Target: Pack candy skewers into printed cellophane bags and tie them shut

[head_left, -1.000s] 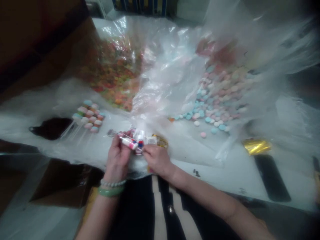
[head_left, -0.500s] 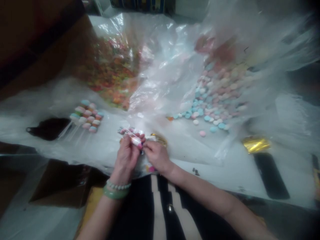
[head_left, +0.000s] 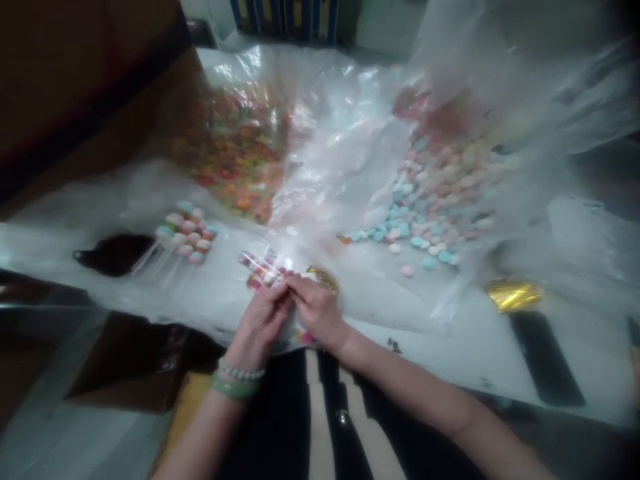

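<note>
My left hand (head_left: 265, 313) and my right hand (head_left: 316, 305) meet near the front edge of the table. Their closed fingertips pinch together at the near end of a candy in a shiny clear wrapper (head_left: 263, 267), which points up and to the left. Blur leaves it unclear which fingers grip the wrapper and what the pinched end looks like. Pink and purple printed wrappers (head_left: 254, 283) lie just beyond my left hand. Behind my right hand is a gold bundle of strips (head_left: 324, 277), partly covered by the hand.
Candy skewers on white sticks (head_left: 189, 233) lie at left beside a black object (head_left: 113, 255). Gummy candies (head_left: 240, 167) and pastel marshmallows (head_left: 425, 213) fill large clear bags behind. At right lie a gold foil bundle (head_left: 514, 295) and a dark phone (head_left: 547, 359). A cardboard box (head_left: 85, 80) rises at left.
My left hand has moved its fingertips up against those of my right hand at the wrapper's near end. The wrapped candy now sticks out beyond the fingers. The view has shifted slightly.
</note>
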### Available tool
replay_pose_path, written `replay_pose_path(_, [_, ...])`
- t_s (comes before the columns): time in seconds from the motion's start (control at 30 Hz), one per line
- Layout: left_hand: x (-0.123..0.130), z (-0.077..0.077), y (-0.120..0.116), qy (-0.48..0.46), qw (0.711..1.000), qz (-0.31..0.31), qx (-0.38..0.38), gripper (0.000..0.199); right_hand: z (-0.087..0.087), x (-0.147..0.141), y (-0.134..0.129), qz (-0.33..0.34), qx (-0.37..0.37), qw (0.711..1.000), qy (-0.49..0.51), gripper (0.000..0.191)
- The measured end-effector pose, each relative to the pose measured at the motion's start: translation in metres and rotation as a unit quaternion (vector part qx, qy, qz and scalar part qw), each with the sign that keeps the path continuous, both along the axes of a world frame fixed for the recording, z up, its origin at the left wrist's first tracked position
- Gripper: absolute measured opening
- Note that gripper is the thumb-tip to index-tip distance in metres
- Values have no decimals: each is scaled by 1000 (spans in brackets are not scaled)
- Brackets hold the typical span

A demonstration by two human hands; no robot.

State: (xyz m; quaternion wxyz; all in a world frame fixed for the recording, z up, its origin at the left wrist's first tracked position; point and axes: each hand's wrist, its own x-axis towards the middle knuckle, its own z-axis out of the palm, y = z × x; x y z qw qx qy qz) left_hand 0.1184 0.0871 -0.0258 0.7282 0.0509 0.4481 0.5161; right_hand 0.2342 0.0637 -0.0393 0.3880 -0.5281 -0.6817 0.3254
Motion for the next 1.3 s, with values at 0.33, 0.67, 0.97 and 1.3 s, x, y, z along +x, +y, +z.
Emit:
replay_pose_path(0.33, [-14,5,-10,-55,996,-56,-33,6,-4,5,0,0,-57,994,92,24])
replay_pose_path(0.67, [-7,4,-11,-16,998,-1,-55,13,17,-7,-18,29,104,976,-188,27])
replay_pose_path(0.97, [-7,19,-22,-61,996,-25,-63,11,25,-13,2,9,-228,956,186,8])
replay_pose_path(1.3, [-43,5,-30,201,970,-107,88,43,25,-7,1,-33,-315,886,338,8])
